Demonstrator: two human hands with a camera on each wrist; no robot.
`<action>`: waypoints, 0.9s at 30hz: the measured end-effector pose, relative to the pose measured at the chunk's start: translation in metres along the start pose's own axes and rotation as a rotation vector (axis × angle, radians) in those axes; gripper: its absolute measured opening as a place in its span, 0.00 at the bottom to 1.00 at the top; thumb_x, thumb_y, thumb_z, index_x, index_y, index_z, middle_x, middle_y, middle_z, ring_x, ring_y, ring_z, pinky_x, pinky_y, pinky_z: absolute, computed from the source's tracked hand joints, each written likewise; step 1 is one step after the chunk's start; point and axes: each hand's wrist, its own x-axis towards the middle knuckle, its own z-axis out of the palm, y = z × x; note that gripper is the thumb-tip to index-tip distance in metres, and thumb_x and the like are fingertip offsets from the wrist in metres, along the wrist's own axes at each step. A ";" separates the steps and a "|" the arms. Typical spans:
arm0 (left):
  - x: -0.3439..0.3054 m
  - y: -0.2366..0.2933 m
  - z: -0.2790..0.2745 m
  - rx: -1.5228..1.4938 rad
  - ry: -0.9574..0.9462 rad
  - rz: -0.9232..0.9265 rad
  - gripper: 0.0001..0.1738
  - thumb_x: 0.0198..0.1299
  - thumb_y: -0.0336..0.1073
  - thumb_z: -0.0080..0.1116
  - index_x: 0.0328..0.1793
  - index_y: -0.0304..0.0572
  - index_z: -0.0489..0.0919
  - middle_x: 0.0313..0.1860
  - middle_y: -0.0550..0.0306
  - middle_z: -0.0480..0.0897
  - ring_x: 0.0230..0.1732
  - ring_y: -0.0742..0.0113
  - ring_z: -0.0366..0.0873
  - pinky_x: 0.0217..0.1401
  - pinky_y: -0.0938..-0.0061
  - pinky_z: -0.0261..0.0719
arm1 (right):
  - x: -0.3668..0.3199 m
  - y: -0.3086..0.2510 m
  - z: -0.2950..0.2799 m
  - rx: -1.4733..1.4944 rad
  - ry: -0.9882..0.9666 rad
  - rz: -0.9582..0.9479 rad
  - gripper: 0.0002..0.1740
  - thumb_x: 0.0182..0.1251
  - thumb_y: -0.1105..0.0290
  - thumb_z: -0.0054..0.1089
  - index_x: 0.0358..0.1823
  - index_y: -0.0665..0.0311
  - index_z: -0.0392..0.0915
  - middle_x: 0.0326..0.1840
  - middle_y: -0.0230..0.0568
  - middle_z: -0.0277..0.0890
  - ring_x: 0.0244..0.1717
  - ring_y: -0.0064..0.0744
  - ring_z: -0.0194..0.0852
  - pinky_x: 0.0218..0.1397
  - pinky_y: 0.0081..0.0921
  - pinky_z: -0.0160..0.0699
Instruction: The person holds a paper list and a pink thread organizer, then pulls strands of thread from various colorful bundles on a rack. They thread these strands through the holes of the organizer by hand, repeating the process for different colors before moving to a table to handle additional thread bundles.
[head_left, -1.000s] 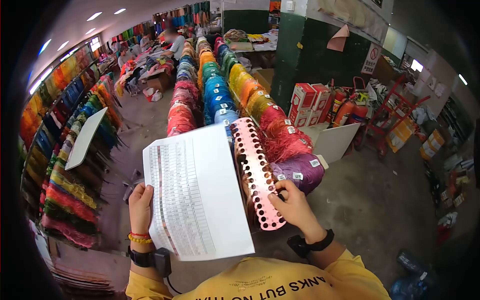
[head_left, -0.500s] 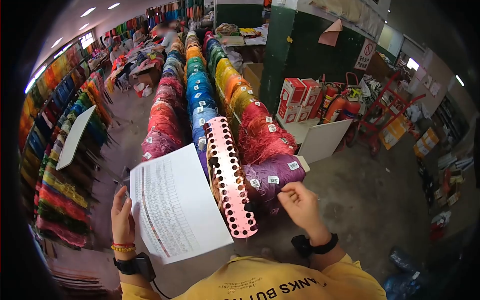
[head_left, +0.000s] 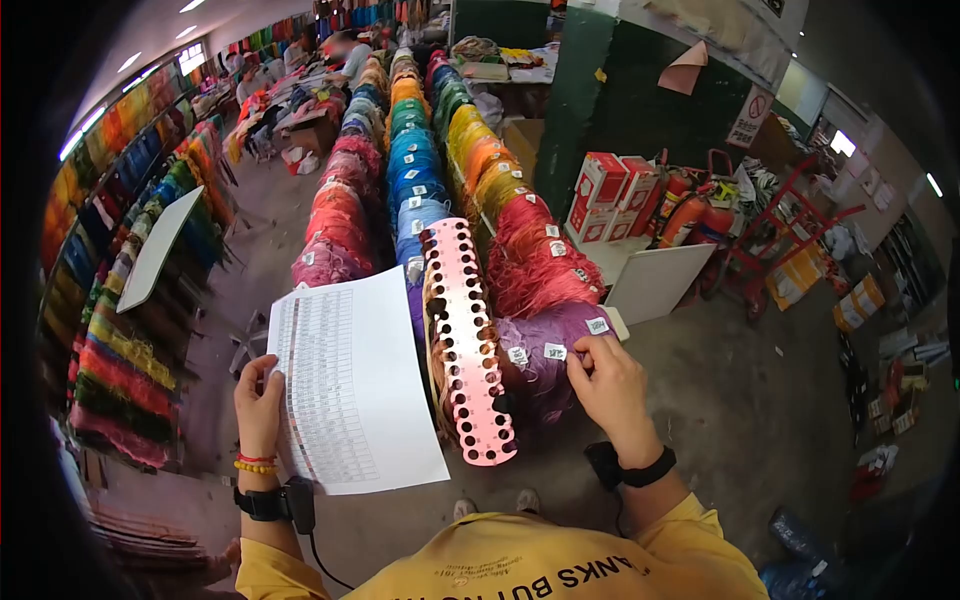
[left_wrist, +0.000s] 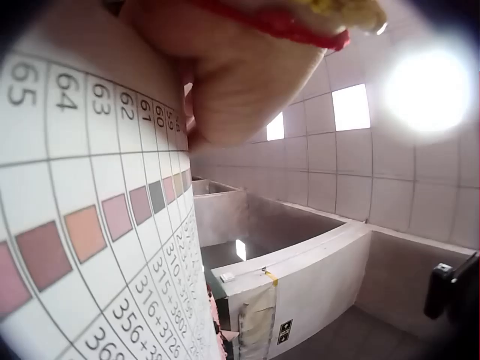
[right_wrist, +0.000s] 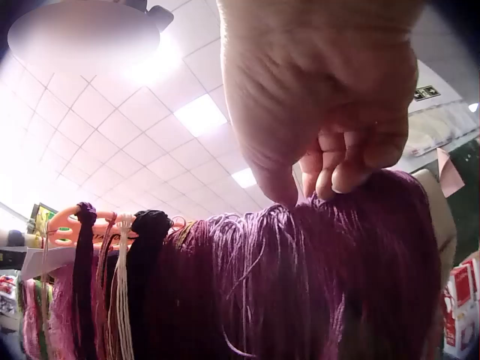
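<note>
My left hand pinches the left edge of a white printed sheet, which has numbered rows and small colour squares in the left wrist view. My right hand is at the top of a bundle of purple thread, thumb and curled fingers pinching at the strands in the right wrist view. White number labels sit on that bundle. Left of it lies a long pink thread card with holes along both edges; dark, white and brownish threads hang from it.
Rows of coloured thread bundles run away ahead. A hanging-thread rack with a white board stands left. At right are red-and-white boxes, fire extinguishers, a leaning panel and a red hand truck. People are far back.
My right hand left the pink card, moved right and came down on the purple thread. The sheet swung left, off the card. The left fingers, looser half a second ago, now pinch the sheet's edge.
</note>
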 end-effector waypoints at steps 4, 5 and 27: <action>-0.011 0.001 -0.005 -0.204 0.011 -0.082 0.18 0.59 0.29 0.53 0.56 0.33 0.70 0.46 0.58 0.74 0.44 0.73 0.69 0.49 0.80 0.69 | 0.004 -0.002 0.003 -0.115 -0.032 -0.004 0.04 0.56 0.67 0.58 0.29 0.57 0.75 0.26 0.37 0.74 0.27 0.43 0.75 0.30 0.37 0.73; -0.014 0.000 -0.009 -0.216 0.008 -0.081 0.19 0.59 0.29 0.53 0.56 0.33 0.70 0.46 0.57 0.74 0.44 0.73 0.69 0.49 0.80 0.69 | 0.005 -0.002 0.003 -0.084 -0.035 0.015 0.04 0.56 0.67 0.57 0.29 0.57 0.75 0.26 0.38 0.75 0.27 0.44 0.75 0.31 0.38 0.73; -0.110 0.058 -0.048 -0.452 0.139 -0.077 0.10 0.61 0.30 0.51 0.47 0.36 0.74 0.38 0.60 0.78 0.33 0.78 0.72 0.38 0.84 0.69 | -0.002 0.019 -0.009 1.168 -0.060 0.393 0.08 0.66 0.69 0.49 0.35 0.67 0.73 0.34 0.40 0.74 0.21 0.18 0.64 0.24 0.15 0.63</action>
